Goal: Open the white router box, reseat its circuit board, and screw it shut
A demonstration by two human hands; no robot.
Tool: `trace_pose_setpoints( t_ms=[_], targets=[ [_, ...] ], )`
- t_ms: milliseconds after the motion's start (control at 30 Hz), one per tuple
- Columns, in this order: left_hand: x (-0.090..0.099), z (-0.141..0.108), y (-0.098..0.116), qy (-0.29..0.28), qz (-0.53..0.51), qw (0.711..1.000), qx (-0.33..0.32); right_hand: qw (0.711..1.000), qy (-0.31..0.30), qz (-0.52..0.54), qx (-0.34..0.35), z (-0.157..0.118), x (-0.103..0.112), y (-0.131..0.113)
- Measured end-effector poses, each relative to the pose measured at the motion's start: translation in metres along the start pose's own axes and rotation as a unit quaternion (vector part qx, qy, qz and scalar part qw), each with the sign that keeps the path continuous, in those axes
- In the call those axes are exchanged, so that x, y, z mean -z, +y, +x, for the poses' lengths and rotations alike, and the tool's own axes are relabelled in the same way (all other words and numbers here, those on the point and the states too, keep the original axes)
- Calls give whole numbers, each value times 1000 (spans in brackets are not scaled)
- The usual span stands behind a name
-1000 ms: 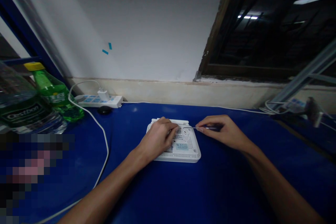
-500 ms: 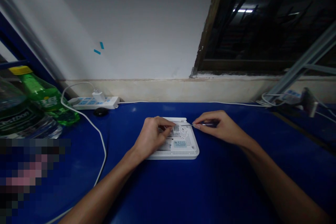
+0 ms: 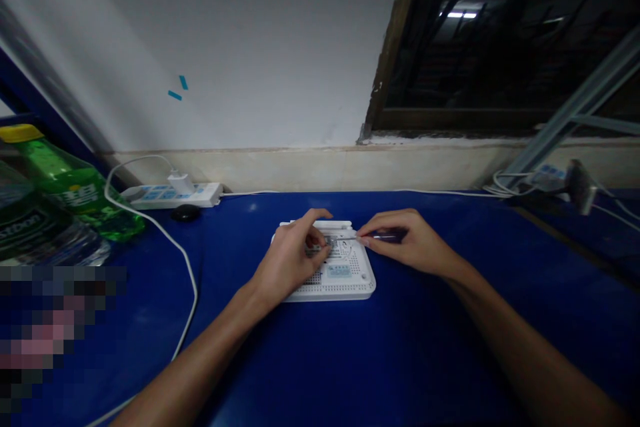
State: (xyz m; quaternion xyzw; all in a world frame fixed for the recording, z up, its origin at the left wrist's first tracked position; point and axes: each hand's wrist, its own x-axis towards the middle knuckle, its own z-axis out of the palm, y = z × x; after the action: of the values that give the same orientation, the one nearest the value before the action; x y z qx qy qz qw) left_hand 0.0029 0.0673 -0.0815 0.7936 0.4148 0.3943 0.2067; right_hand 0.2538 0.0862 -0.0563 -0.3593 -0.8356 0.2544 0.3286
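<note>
A white router-like box [image 3: 349, 287] with vent holes and printed labels lies flat on the blue table. My right hand [image 3: 415, 240] is closed around the dark handle of a screwdriver [image 3: 387, 236], its thin metal shaft pointing left, level over the box. My left hand [image 3: 287, 250] is over the left part of the box, near the shaft's tip. Its index finger is raised away from the thumb, and the other fingers are curled and partly hidden. I see nothing between its thumb and index finger. Whether the shaft's tip touches a fingertip is too small to tell.
Green plastic bottles [image 3: 80, 193] stand at the left. Behind, a white power strip [image 3: 200, 195] holds a plugged-in charger whose white cable [image 3: 187, 267] runs down the table. A black mouse-like object [image 3: 185, 213] lies before it. A metal frame [image 3: 565, 113] rises at the right.
My left index finger has lifted away from the screwdriver's tip, opening a gap to the thumb. The right hand keeps its grip on the screwdriver. The whole view has shifted slightly.
</note>
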Motion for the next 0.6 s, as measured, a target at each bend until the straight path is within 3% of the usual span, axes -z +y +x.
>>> trace_pose_setpoints(
  t_ms=[333, 600],
  targets=[
    [-1, -1, -2, -9, 5, 1000, -8, 1000, -26, -1, -13, 0, -1, 1],
    [7, 0, -4, -40, 95, 995, -12, 997, -12, -43, -66, -3, 19, 8]
  ],
)
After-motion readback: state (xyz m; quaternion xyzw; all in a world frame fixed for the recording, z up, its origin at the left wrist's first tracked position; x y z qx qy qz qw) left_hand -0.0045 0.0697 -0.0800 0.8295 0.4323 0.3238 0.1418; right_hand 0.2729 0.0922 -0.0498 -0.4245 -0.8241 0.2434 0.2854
